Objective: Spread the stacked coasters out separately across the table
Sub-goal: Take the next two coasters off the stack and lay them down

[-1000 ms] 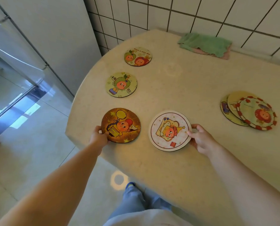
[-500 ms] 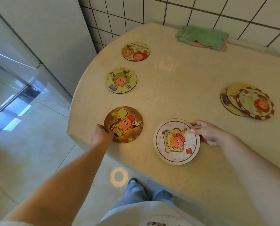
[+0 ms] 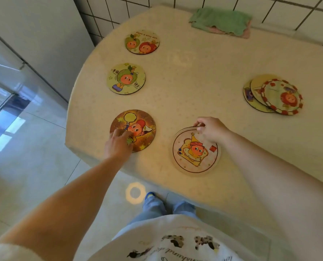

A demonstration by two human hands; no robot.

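Note:
Round cartoon coasters lie on a beige table (image 3: 204,76). My left hand (image 3: 119,142) rests fingertips-down on the dark orange coaster (image 3: 138,127) near the table's left front edge. My right hand (image 3: 210,129) pinches the far rim of the white toast-picture coaster (image 3: 194,153) at the front edge. Two single coasters lie further back on the left: a pale green one (image 3: 126,78) and a two-character one (image 3: 142,42). At the right, a fanned pile of three coasters (image 3: 273,95) overlaps, a red-bordered one on top.
A folded green cloth (image 3: 221,21) lies at the back by the tiled wall (image 3: 138,8). A white cabinet (image 3: 34,31) stands left of the table. The table's rounded edge drops to a tiled floor (image 3: 34,147); my legs and shirt show below.
My right hand has slid and turned the white coaster toward the front edge and shifted its grip to the far rim. My left hand moved from the orange coaster's edge onto its face.

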